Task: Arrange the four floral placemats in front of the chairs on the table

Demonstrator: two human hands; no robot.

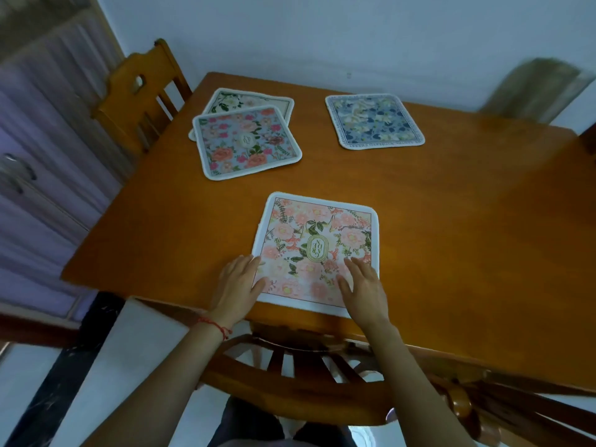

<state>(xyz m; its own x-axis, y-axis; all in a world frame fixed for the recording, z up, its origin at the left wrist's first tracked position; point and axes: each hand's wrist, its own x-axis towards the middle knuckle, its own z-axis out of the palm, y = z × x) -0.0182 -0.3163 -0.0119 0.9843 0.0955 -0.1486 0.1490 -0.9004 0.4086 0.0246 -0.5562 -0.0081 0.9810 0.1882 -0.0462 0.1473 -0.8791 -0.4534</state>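
- The pink floral placemat (317,253) lies flat at the 6 o'clock edge of the wooden table (467,221), just above the backrest of the near chair (300,375). I judge this is its final seat place, because it is square to that edge.
- The left hand (237,287) rests open on the mat's left lower corner, the fingers spread and the thumb lying on the print. It does not pinch anything.
- The right hand (362,285) lies flat on the mat's right lower part, the fingers loosely together and pointing to 11 o'clock. It also grips nothing.
- Both palms press down, probably to smooth the mat and to line it up with the table edge.
- The blue-and-pink floral placemat (246,141) sits at 10 o'clock, near the left chair (138,91), and partly covers the cream floral placemat (254,100) behind it. These two overlap, so one of them likely must go to another seat.
- The blue floral placemat (374,121) lies alone at 1 o'clock, well apart from the others. The blurred thing at the far right may be another chair; I cannot tell.
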